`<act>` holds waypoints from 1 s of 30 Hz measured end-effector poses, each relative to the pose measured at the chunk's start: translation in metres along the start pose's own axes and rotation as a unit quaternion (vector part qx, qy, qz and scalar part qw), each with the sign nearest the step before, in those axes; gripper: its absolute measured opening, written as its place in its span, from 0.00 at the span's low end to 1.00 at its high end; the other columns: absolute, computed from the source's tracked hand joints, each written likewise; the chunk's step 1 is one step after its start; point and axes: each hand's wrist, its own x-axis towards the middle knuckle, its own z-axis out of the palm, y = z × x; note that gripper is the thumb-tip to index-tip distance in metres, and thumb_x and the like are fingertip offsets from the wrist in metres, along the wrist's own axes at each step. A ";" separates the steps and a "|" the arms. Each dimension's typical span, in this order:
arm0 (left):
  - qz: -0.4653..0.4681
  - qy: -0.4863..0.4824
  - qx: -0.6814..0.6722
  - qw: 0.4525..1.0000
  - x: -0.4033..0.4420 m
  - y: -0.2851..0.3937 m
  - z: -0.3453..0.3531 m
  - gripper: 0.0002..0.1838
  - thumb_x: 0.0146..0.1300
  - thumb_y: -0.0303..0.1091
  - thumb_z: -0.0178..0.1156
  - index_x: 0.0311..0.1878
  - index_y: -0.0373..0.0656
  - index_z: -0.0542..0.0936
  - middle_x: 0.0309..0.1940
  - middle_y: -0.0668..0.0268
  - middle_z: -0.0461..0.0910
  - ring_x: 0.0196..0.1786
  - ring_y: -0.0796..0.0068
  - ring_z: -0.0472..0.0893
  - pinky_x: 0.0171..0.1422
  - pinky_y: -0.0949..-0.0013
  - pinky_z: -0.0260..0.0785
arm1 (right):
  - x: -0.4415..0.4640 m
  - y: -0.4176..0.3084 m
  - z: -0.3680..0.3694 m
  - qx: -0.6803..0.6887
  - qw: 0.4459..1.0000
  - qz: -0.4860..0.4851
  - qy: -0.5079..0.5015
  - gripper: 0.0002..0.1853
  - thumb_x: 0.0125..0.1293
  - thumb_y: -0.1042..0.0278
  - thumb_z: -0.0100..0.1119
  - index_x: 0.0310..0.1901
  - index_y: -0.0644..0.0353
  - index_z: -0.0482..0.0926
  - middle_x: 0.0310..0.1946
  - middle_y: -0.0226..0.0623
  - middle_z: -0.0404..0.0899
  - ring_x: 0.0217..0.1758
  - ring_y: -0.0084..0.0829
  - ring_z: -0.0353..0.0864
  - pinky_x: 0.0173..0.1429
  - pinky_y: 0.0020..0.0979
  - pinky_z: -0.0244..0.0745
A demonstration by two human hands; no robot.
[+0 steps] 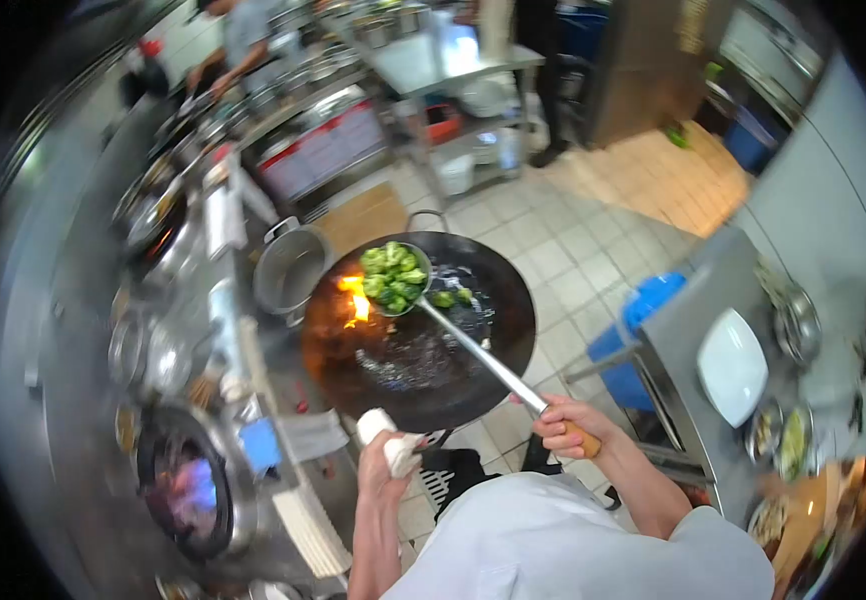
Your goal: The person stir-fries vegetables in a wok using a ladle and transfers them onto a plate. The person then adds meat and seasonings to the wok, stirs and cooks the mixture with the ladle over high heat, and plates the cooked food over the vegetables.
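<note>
in the head view, the left hand (381, 472) is closed around a white cloth (399, 456) at the near edge of the wok (511, 310). the right hand (565, 426) grips the wooden end of the ladle (481, 350) — its bowl, over the wok, is heaped with green vegetables (393, 278). a few more pieces lie in the wok; a flame (355, 298) rises just beside the bowl.

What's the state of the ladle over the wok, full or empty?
Full. Green vegetable pieces are heaped in the bowl of the ladle, held over the wok.
</note>
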 end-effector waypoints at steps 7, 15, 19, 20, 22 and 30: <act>0.012 -0.097 0.114 0.989 -0.032 -0.030 0.087 0.18 0.51 0.33 0.56 0.45 0.39 0.71 0.29 0.60 0.80 0.28 0.63 0.83 0.19 0.68 0.73 | -0.155 0.043 0.009 -0.016 0.972 -0.207 0.106 0.30 0.65 0.76 0.47 0.69 0.57 0.57 0.18 0.26 0.59 0.11 0.16 0.59 0.11 0.20 0.55; 0.036 -0.215 0.223 0.950 -0.033 -0.066 0.193 0.18 0.51 0.32 0.55 0.47 0.43 0.70 0.31 0.62 0.80 0.31 0.65 0.83 0.21 0.70 0.68 | -0.287 0.079 0.015 0.000 0.814 -0.518 0.263 0.33 0.59 0.79 0.50 0.68 0.57 0.58 0.15 0.26 0.59 0.09 0.17 0.61 0.09 0.22 0.54; 0.027 -0.254 0.258 0.932 -0.033 -0.098 0.258 0.17 0.51 0.32 0.56 0.46 0.43 0.68 0.30 0.58 0.79 0.31 0.63 0.82 0.21 0.69 0.67 | -0.338 0.037 -0.024 -0.142 0.611 -0.563 0.539 0.27 0.57 0.79 0.48 0.60 0.57 0.65 0.17 0.28 0.66 0.10 0.20 0.65 0.11 0.25 0.60; 0.014 -0.265 0.270 0.925 -0.033 -0.106 0.273 0.18 0.50 0.31 0.57 0.46 0.44 0.68 0.29 0.60 0.78 0.31 0.62 0.82 0.20 0.69 0.65 | -0.350 0.024 -0.039 -0.200 0.554 -0.553 0.589 0.23 0.57 0.79 0.48 0.56 0.56 0.68 0.18 0.29 0.69 0.11 0.22 0.67 0.13 0.25 0.61; 0.009 -0.267 0.284 0.921 -0.033 -0.123 0.299 0.18 0.49 0.31 0.57 0.46 0.45 0.68 0.29 0.61 0.78 0.32 0.62 0.82 0.20 0.69 0.64 | -0.383 0.009 -0.068 -0.225 0.525 -0.526 0.630 0.23 0.56 0.79 0.49 0.56 0.58 0.68 0.19 0.32 0.70 0.12 0.24 0.69 0.15 0.27 0.63; -0.001 -0.286 0.333 0.898 -0.037 -0.178 0.373 0.15 0.49 0.30 0.58 0.42 0.44 0.70 0.29 0.63 0.76 0.30 0.62 0.82 0.20 0.69 0.63 | -0.420 0.014 -0.106 -0.331 0.299 -0.434 0.783 0.35 0.56 0.77 0.51 0.69 0.58 0.60 0.21 0.41 0.74 0.17 0.28 0.72 0.23 0.33 0.66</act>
